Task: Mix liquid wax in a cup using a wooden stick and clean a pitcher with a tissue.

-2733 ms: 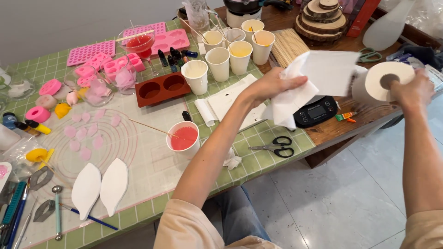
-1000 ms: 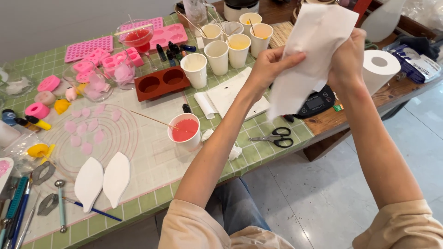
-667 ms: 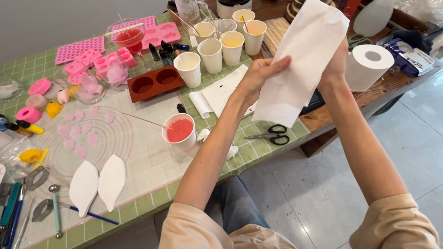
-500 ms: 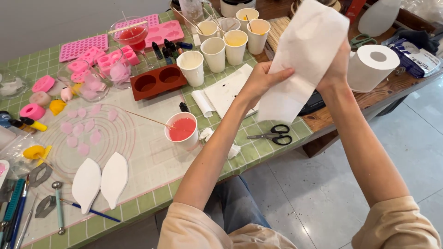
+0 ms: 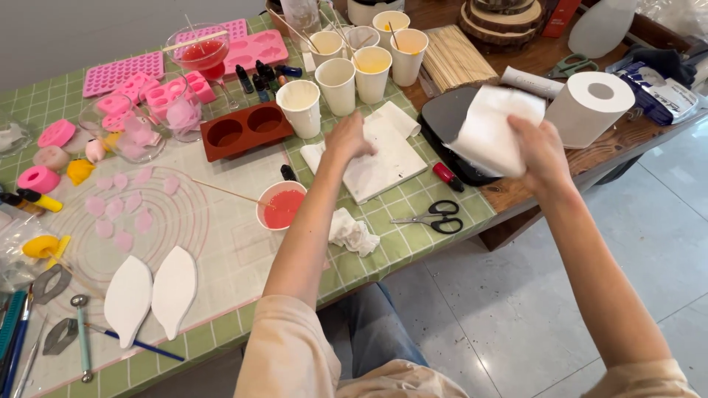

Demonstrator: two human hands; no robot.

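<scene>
The right hand point(image 5: 542, 151) is closed around a white paper towel sheet point(image 5: 490, 133), fingers curled into its lower right part, and holds it up above a dark oval tray point(image 5: 442, 121) near the right end of the surface point(image 5: 413, 243). The sheet hangs loosely folded, just beside a roll of paper towel point(image 5: 590, 107) that stands upright on the wooden part at the far right edge. The left hand point(image 5: 350, 136) holds nothing; its fingers are loosely bent and it rests over the far edge of a flat white pad point(image 5: 383, 158) that lies on the green checked cloth. Near that pad's front corner lies a small red tube point(image 5: 446, 175), and toward the front edge are black-handled scissors point(image 5: 431, 216). A crumpled white wad point(image 5: 352, 231) lies close to the left forearm, beside a paper cup of red liquid point(image 5: 280, 206) with a thin stick leaning in it. Farther back stand several pale paper cups point(image 5: 354, 70) and a brown two-hollow mould point(image 5: 247, 131). Two white leaf-shaped pieces point(image 5: 151, 295) lie near the front left corner.
</scene>
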